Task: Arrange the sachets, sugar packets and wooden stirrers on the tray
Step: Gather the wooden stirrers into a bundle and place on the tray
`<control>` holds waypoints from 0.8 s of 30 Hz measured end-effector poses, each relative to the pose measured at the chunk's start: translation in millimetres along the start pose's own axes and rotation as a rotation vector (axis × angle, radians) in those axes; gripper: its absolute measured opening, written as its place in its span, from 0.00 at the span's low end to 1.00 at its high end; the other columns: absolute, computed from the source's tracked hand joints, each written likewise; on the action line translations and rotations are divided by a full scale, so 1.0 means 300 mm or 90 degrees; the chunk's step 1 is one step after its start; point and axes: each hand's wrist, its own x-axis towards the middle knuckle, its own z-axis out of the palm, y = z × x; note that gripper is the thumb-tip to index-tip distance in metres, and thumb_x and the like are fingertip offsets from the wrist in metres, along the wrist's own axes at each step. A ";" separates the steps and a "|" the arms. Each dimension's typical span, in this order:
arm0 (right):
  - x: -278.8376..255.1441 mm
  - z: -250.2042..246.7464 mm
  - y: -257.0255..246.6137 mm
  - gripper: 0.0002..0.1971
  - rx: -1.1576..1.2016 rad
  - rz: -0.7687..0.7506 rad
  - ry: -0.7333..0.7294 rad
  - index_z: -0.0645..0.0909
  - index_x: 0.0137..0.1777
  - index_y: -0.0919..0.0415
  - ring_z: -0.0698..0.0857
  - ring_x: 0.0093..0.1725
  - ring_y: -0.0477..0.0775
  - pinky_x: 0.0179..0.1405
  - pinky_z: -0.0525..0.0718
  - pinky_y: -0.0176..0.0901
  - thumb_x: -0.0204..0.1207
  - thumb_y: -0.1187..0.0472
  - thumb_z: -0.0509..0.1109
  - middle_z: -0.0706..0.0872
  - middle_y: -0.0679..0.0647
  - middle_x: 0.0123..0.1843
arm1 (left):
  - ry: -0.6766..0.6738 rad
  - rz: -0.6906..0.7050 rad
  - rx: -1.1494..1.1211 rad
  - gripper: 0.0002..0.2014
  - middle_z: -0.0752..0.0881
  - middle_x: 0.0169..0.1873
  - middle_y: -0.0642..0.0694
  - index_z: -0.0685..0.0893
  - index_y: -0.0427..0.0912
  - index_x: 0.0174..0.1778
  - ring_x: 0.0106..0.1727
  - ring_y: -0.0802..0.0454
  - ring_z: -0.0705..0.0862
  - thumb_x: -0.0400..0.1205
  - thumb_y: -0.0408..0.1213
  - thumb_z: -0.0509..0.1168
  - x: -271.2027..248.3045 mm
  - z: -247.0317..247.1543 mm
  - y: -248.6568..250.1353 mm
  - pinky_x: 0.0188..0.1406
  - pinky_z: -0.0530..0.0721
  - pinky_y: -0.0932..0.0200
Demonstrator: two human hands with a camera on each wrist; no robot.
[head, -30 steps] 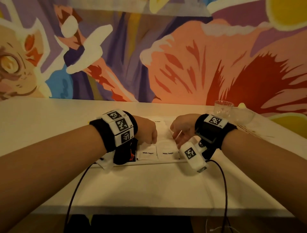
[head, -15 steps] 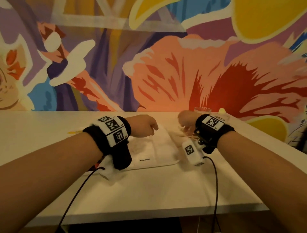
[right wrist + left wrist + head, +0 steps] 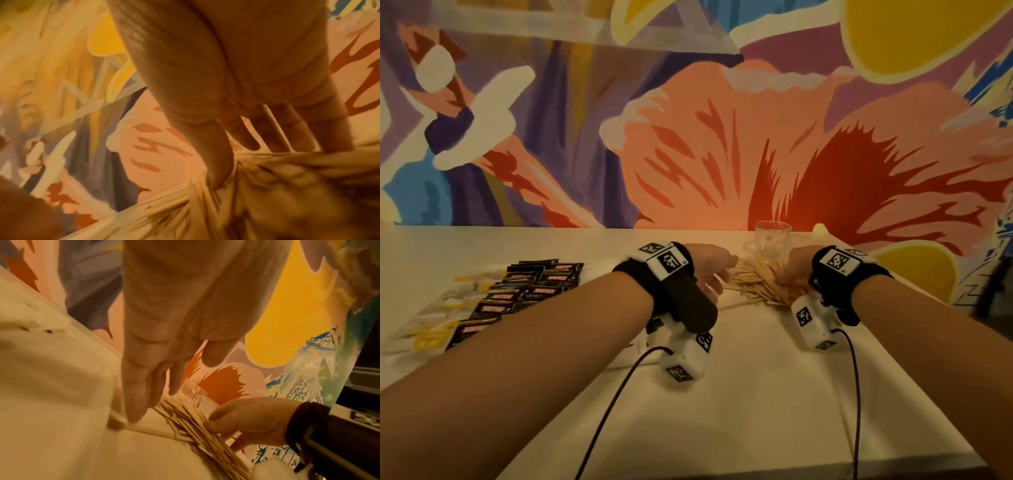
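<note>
Both hands are at the pile of wooden stirrers (image 3: 760,284), which lies loose on the white table (image 3: 756,411) just in front of a clear glass cup (image 3: 772,241).

Left hand (image 3: 709,270): fingers straight, held close together and pointing down. In the left wrist view the fingertips (image 3: 133,410) sit at the near-left edge of the pile, on or just above one stray stick — contact cannot be confirmed. Nothing is gripped. Judged role: a wall on that side, so the sticks do not scatter.

Right hand (image 3: 796,269): comes in from the opposite side, its fingers curled against the sticks, thumb tip and fingertip close together at the pile's edge in the left wrist view. Right wrist view is blurred; the thumb (image 3: 218,170) presses down into the bundle while the other fingers reach past it, slightly spread. Whether it has closed round a bunch or is only raking them in, I cannot tell.

Judgement: hands face each other across the pile to square the stirrers into one bundle before lifting.

Dark sachets (image 3: 524,294) lie in overlapping rows far left, pale yellow-marked packets (image 3: 431,329) beside them — well apart from the hands. The tray and sugar packets are not clearly identifiable in these views.

Risk: thin sticks cross at angles; a loose squeeze may drop some.
</note>
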 end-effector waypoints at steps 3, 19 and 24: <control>0.030 0.007 -0.016 0.17 -0.007 -0.051 -0.018 0.80 0.52 0.63 0.81 0.56 0.58 0.57 0.81 0.49 0.74 0.49 0.72 0.82 0.57 0.55 | -0.040 -0.033 -0.041 0.28 0.75 0.65 0.30 0.62 0.32 0.78 0.72 0.34 0.72 0.88 0.50 0.50 0.043 0.035 0.004 0.66 0.72 0.43; 0.062 0.029 -0.116 0.33 0.104 -0.109 -0.091 0.73 0.69 0.67 0.80 0.66 0.61 0.67 0.78 0.53 0.78 0.38 0.60 0.80 0.60 0.67 | 0.038 -0.020 -0.177 0.25 0.62 0.28 0.45 0.68 0.42 0.41 0.26 0.51 0.59 0.85 0.61 0.42 0.158 0.062 -0.020 0.43 0.74 0.58; 0.076 0.030 -0.160 0.25 0.020 -0.122 -0.054 0.77 0.44 0.64 0.79 0.36 0.54 0.43 0.79 0.46 0.75 0.38 0.65 0.79 0.56 0.37 | -0.005 -0.017 -0.274 0.44 0.74 0.70 0.41 0.67 0.33 0.75 0.71 0.44 0.74 0.81 0.68 0.35 0.165 0.032 -0.037 0.71 0.70 0.54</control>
